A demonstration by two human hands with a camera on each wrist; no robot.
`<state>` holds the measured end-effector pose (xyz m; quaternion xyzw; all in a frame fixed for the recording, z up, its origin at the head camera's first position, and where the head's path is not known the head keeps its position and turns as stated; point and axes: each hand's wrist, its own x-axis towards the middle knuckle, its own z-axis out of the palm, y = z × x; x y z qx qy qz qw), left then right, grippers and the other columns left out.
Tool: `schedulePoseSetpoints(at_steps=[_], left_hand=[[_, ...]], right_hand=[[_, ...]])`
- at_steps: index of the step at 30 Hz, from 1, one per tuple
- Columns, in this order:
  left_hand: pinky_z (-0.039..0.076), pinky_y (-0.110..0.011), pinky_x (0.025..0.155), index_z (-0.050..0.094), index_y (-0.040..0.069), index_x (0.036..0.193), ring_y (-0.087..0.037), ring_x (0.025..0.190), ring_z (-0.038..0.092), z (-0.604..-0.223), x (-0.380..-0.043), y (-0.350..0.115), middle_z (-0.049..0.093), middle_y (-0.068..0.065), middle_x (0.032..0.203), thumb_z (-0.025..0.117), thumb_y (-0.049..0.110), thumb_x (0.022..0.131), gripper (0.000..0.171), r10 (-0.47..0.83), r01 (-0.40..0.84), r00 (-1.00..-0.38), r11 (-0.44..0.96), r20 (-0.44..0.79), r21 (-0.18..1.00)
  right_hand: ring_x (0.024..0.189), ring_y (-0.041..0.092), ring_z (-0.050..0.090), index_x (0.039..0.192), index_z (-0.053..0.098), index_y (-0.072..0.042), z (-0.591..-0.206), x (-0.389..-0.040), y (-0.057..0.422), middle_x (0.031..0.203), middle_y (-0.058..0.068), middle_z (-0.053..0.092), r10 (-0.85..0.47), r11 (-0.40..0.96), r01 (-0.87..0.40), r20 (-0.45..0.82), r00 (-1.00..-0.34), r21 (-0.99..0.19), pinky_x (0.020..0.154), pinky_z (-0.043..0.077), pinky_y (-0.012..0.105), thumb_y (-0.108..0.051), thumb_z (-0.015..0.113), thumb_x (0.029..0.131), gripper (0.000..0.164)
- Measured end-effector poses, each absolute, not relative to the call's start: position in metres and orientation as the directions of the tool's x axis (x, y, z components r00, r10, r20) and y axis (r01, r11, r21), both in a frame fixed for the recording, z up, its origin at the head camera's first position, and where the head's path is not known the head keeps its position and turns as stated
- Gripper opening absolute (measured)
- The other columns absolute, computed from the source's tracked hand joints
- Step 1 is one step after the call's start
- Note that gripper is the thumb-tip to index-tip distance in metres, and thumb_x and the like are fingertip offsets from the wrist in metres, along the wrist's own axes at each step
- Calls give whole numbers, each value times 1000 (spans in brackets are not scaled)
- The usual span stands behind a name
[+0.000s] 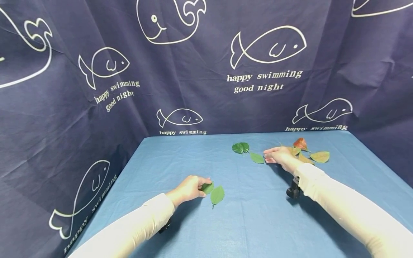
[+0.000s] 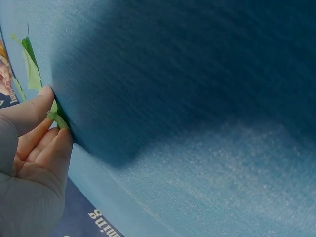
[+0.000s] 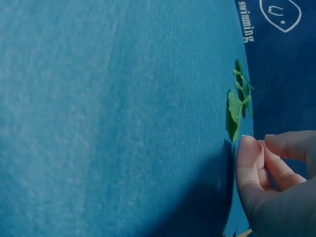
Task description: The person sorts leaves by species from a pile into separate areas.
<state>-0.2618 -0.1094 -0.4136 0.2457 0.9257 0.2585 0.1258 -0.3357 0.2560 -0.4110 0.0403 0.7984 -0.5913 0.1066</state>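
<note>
My left hand [image 1: 189, 188] pinches a green leaf [image 1: 208, 187] between thumb and fingers, low over the blue cloth. In the left wrist view the left hand [image 2: 37, 140] partly covers that leaf [image 2: 60, 121]. Just to its right lies another green leaf [image 1: 217, 195], stem toward me. Farther back, my right hand [image 1: 280, 156] is low over the cloth, fingers loosely bent with nothing seen between them. Its fingertips are right at the tip of a lighter green leaf [image 1: 257, 158]; the right wrist view shows this leaf [image 3: 233, 116] just beyond the fingers.
Two overlapping dark green leaves [image 1: 240, 147] lie at the back middle. Right of my right hand are a red-orange leaf [image 1: 300, 144], a yellowish leaf [image 1: 320, 156] and brownish-yellow leaves [image 1: 304, 159], partly behind the hand. A dark fish-print curtain [image 1: 206, 89] borders the blue table cloth [image 1: 251, 222].
</note>
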Motion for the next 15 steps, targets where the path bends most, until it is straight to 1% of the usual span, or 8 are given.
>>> schedulePoseSetpoints(at_steps=[3,10,15], left_hand=[[56,-39,95,64,7,129,-33,119,60,-413,-262,-109,54,-9,141,78,4,79,52,528,396,-843,742,-106,541],[55,-39,96,63,5,129,-32,121,59,-412,-263,-110,54,-11,141,76,2,81,50,546,395,-831,715,-108,577],[56,-38,94,65,3,126,-32,120,59,-410,-263,-113,56,-13,139,76,1,80,47,561,415,-824,696,-83,586]], right_hand=[[79,6,66,135,43,20,-411,-335,255,121,28,62,-80,280,178,-207,-975,-944,85,60,27,2,52,95,44],[81,8,68,134,45,19,-410,-330,247,116,24,65,-96,255,175,-205,-974,-951,86,60,27,1,52,95,43],[78,9,68,133,44,21,-407,-325,240,101,13,70,-128,222,152,-183,-975,-963,84,60,28,1,53,95,44]])
